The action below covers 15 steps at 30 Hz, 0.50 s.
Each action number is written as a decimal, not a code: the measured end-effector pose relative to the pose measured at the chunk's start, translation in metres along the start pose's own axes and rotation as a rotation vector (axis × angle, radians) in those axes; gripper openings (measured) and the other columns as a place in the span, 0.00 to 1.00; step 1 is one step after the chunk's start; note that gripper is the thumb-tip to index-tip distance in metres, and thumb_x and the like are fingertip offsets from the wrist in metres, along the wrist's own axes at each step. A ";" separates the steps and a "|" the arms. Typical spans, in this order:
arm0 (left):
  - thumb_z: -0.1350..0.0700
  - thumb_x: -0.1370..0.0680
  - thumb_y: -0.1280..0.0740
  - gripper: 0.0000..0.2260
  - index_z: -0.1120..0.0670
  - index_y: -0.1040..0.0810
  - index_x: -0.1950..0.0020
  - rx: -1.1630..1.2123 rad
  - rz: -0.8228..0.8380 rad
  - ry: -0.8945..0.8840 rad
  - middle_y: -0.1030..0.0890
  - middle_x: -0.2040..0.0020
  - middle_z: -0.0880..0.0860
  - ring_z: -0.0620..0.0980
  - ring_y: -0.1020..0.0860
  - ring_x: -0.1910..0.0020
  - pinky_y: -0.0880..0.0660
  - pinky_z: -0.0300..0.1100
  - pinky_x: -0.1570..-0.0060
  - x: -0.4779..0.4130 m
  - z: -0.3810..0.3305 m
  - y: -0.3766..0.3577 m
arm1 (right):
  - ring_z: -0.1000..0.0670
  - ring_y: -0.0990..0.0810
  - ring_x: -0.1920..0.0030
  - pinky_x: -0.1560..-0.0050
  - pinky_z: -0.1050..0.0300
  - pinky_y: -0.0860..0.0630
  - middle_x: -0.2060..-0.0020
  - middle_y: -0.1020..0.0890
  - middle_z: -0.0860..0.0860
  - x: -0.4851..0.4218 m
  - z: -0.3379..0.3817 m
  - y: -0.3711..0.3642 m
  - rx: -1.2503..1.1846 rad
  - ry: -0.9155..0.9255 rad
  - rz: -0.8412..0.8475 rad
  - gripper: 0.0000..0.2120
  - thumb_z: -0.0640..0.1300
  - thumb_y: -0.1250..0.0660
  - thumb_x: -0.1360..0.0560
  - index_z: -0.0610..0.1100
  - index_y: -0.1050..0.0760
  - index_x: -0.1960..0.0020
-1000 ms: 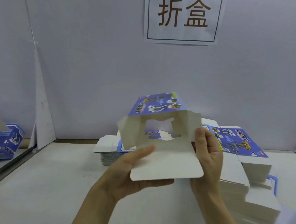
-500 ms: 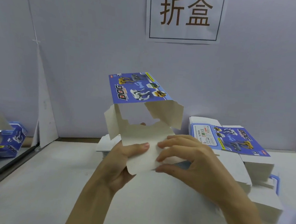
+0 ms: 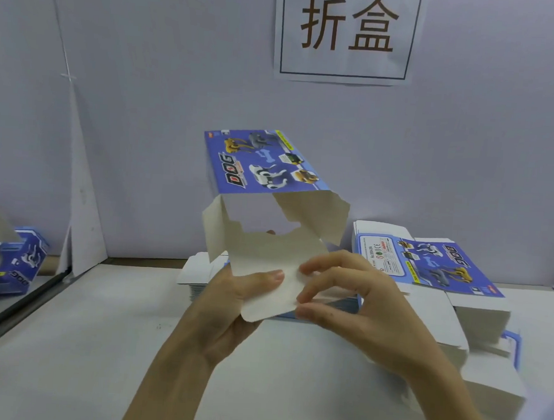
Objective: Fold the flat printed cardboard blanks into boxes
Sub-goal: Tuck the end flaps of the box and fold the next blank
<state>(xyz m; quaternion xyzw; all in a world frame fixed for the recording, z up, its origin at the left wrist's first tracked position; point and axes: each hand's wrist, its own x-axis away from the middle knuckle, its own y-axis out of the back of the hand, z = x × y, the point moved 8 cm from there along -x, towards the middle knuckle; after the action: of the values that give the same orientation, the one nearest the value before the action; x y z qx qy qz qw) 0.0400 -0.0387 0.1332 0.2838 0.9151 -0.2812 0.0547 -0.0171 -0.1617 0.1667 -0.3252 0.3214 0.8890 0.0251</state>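
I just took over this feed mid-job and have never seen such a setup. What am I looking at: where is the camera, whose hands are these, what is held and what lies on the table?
There is no machine: a person works bare-handed, and the one camera sits on their head, looking forward and down. The left hand grips a half-opened printed box by its white bottom flap, while the right hand pinches that flap's edge. On the white table lie stacks of flat blanks, right and behind. A finished box sits at far left. A paper sign hangs on the wall.
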 end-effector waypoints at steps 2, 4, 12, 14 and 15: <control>0.68 0.28 0.33 0.20 0.64 0.25 0.36 0.035 0.006 0.016 0.19 0.42 0.64 0.61 0.19 0.45 0.20 0.47 0.53 0.000 0.001 -0.001 | 0.55 0.24 0.43 0.42 0.62 0.31 0.51 0.21 0.63 -0.001 0.001 -0.001 -0.007 -0.008 -0.031 0.08 0.57 0.25 0.33 0.54 0.17 0.60; 0.68 0.30 0.30 0.23 0.67 0.27 0.36 0.039 -0.053 0.062 0.18 0.47 0.64 0.60 0.17 0.50 0.19 0.46 0.57 -0.002 0.010 0.002 | 0.54 0.23 0.48 0.47 0.63 0.29 0.56 0.19 0.61 -0.003 0.002 0.002 -0.025 -0.010 -0.145 0.11 0.58 0.26 0.33 0.51 0.17 0.62; 0.67 0.30 0.33 0.23 0.63 0.26 0.35 0.090 -0.062 0.034 0.21 0.39 0.64 0.61 0.20 0.42 0.20 0.47 0.51 -0.003 -0.001 0.017 | 0.56 0.22 0.39 0.42 0.64 0.25 0.50 0.16 0.57 -0.002 -0.005 -0.008 -0.308 -0.049 0.039 0.02 0.46 0.26 0.29 0.51 0.17 0.56; 0.68 0.30 0.31 0.23 0.63 0.26 0.35 0.063 -0.044 0.044 0.20 0.40 0.64 0.61 0.19 0.43 0.19 0.47 0.54 -0.003 -0.001 0.016 | 0.57 0.20 0.43 0.46 0.61 0.22 0.53 0.15 0.54 -0.002 -0.010 -0.001 -0.358 -0.087 -0.036 0.04 0.44 0.27 0.29 0.50 0.17 0.55; 0.69 0.30 0.30 0.23 0.62 0.26 0.35 0.028 -0.039 0.045 0.19 0.42 0.64 0.61 0.19 0.45 0.19 0.47 0.55 -0.002 0.000 0.014 | 0.55 0.18 0.48 0.48 0.57 0.20 0.54 0.14 0.53 -0.002 -0.013 0.002 -0.370 -0.115 -0.093 0.05 0.42 0.27 0.29 0.50 0.17 0.54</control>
<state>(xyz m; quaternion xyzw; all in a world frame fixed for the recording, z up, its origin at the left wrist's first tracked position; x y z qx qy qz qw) 0.0492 -0.0306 0.1270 0.2729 0.9175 -0.2883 0.0246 -0.0082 -0.1707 0.1613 -0.2873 0.1353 0.9479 0.0242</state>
